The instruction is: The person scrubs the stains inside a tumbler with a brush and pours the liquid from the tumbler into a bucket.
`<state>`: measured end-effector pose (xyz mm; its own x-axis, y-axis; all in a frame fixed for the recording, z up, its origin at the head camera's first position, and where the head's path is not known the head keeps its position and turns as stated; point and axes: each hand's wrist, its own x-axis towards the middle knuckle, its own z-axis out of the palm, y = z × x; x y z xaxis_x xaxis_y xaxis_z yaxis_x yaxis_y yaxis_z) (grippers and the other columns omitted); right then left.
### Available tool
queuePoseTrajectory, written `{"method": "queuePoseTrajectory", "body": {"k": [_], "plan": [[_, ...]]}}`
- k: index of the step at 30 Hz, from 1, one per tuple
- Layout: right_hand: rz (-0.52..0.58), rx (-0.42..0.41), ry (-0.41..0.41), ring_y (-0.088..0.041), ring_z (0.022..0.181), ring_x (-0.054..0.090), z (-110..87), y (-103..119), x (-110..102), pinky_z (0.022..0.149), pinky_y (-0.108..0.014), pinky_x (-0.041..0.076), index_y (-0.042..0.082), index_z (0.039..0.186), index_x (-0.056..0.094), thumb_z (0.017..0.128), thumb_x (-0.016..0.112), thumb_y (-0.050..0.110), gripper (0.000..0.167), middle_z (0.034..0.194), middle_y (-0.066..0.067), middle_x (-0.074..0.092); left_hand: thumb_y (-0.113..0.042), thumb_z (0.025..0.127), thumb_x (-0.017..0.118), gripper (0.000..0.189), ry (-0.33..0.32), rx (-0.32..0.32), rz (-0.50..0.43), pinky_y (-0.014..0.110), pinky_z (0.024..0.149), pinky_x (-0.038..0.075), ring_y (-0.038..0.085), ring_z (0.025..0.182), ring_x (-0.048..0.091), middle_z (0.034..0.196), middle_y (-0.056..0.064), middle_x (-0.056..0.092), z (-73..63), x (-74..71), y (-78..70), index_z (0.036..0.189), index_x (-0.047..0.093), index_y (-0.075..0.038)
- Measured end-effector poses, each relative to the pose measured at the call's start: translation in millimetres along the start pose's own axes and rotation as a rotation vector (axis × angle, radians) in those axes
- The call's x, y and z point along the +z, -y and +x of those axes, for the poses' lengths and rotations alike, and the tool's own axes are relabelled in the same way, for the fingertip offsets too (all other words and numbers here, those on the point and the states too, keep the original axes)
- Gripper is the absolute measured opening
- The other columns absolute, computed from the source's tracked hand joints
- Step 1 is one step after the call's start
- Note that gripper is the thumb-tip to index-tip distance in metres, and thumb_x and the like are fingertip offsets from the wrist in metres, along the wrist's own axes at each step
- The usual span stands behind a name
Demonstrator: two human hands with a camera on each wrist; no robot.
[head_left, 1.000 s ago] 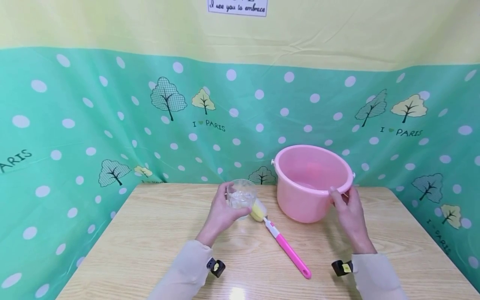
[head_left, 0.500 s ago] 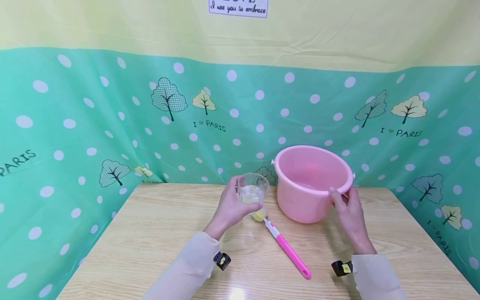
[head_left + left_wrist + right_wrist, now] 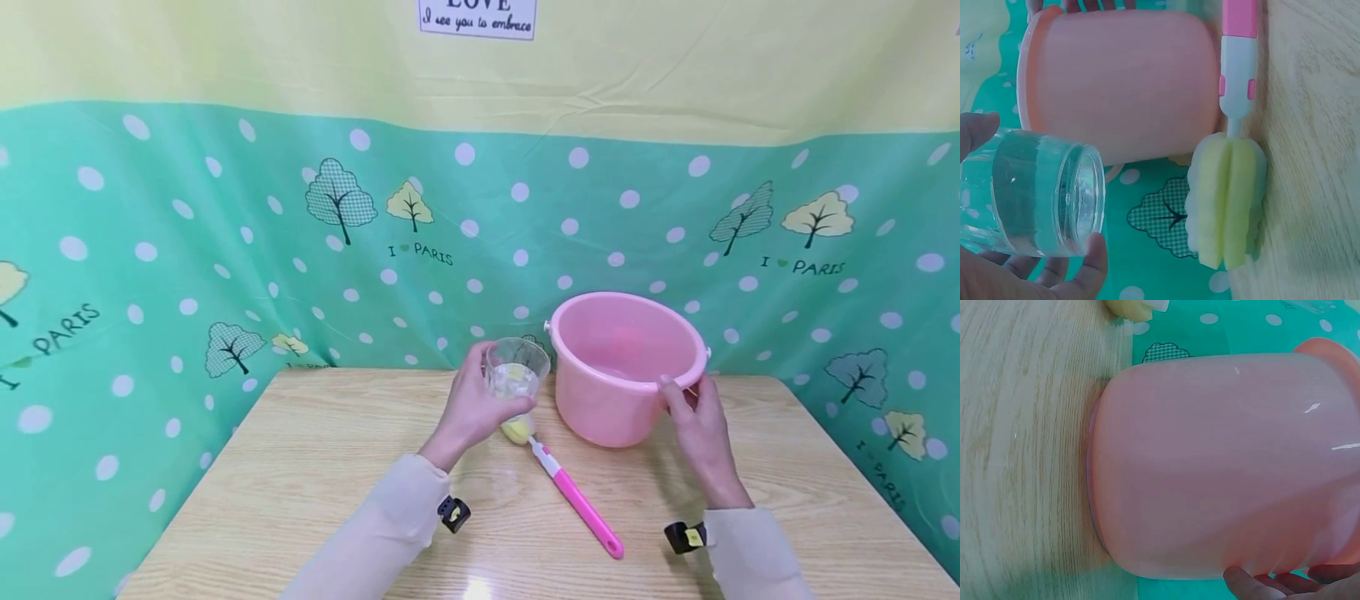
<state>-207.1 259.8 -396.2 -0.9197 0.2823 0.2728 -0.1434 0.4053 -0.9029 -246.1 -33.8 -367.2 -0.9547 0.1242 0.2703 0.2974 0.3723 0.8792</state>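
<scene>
My left hand [image 3: 474, 410] grips a clear drinking glass [image 3: 516, 375] with some clear liquid in it. The glass is lifted off the table, just left of a pink bucket [image 3: 606, 408], and apart from it. Thumb and fingers wrap the glass on both sides in the left wrist view. The bucket stands upright on the table, and my right hand [image 3: 703, 429] holds its rim at the front right, thumb outside. Below the glass lies a sponge bottle brush [image 3: 581, 504] with a pink handle; its yellow-and-white sponge head [image 3: 1225, 200] is partly hidden by my left hand in the head view.
The wooden table [image 3: 322, 475] ends at a green polka-dot curtain [image 3: 420, 317] behind the bucket. Curtain also hangs along both sides. Each wrist wears a black strap device.
My left hand has carried the glass up and to the right, closer to the bucket's rim. My right hand, the bucket and the brush have stayed in place.
</scene>
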Motion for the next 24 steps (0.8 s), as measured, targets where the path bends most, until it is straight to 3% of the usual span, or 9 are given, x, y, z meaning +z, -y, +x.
{"method": "queuePoseTrajectory", "body": {"k": [4,24], "plan": [[-0.006,-0.006,-0.005,-0.030,0.126,0.041,-0.4,-1.8,0.5,0.097,-0.029,0.046,0.014,0.152,0.017,0.099,0.045,0.042,0.066,0.146,-0.012,0.034,-0.029,0.061,0.088,0.093,-0.006,0.015,0.008,0.042,0.093,0.045,0.022,0.110,0.050,0.126,0.008,0.051,2.5,1.3,-2.8,0.138,0.037,-0.016],[-0.005,0.019,-0.008,-0.030,0.128,0.039,1.5,-1.6,-0.2,0.101,-0.043,0.042,0.012,0.151,0.016,0.098,0.045,0.045,0.069,0.147,-0.013,0.033,-0.032,0.059,0.089,0.094,-0.001,0.053,0.066,0.048,0.092,0.046,0.022,0.112,0.051,0.129,0.004,0.051,13.1,8.2,-23.4,0.139,0.041,-0.020]]}}
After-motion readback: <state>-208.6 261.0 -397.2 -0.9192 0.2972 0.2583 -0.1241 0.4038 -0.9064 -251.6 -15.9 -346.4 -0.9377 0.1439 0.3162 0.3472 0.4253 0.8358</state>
